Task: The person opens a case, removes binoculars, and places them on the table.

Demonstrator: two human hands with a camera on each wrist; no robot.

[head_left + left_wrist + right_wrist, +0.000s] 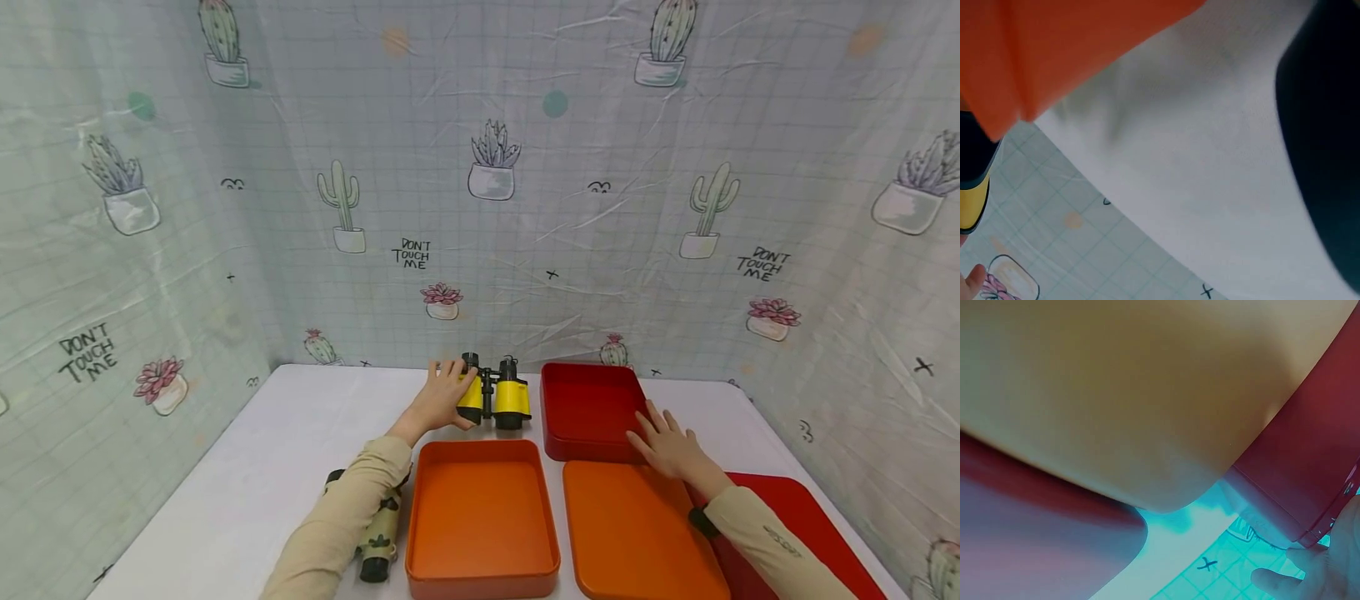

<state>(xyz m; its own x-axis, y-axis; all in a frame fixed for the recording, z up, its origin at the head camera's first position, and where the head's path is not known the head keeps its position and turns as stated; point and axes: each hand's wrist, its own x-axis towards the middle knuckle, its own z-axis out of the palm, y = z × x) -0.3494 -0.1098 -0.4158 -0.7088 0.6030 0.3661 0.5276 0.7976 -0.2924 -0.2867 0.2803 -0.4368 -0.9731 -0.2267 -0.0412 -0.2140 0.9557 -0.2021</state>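
At the back of the table, my left hand (438, 398) grips the left barrel of a pair of yellow and black binoculars (512, 400). Part of these binoculars (971, 203) shows at the left edge of the left wrist view, a fingertip below. My right hand (672, 450), fingers spread, is at the right wall of a red box (592, 408). Its fingers (1275, 584) lie by that box's corner in the right wrist view. Under my left forearm lies a second, camouflage-patterned pair of binoculars (381, 529), partly hidden by the sleeve.
An orange box (480, 508) stands front centre, open side up. Right of it lies a flat orange lid (637, 525), with a red lid (795, 517) beyond, partly under my right forearm. Patterned sheeting (555, 208) encloses the white table (247, 500) behind and at both sides.
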